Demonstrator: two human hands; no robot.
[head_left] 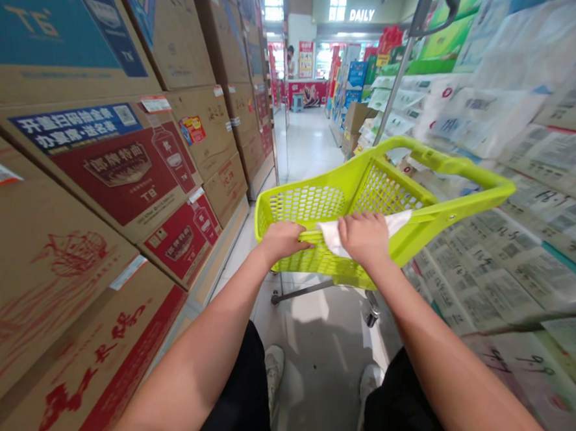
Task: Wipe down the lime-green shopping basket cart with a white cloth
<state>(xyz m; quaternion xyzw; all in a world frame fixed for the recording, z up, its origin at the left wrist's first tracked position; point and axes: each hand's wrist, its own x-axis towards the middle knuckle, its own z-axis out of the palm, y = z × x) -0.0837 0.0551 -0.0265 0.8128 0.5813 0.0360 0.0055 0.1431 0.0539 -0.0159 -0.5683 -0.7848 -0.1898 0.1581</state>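
A lime-green plastic shopping cart (418, 199) stands crosswise in front of me, with its handle toward the right. My left hand (282, 240) is closed around the near top rim of the basket. My right hand (365, 237) is closed on a white cloth (399, 222) and presses it onto the same rim, farther right. Cloth shows on both sides of that hand. Through the perforated walls, no goods are visible in the basket. The fingertips of my right hand are hidden behind the cloth and rim.
Stacked cardboard cartons (125, 166) line the left side. Shelves of white plastic-wrapped paper packs (511, 229) run along the right. A grey metal pole (395, 98) rises beyond the cart. Down the tiled aisle are a blue stool (297, 102), a red counter and a person.
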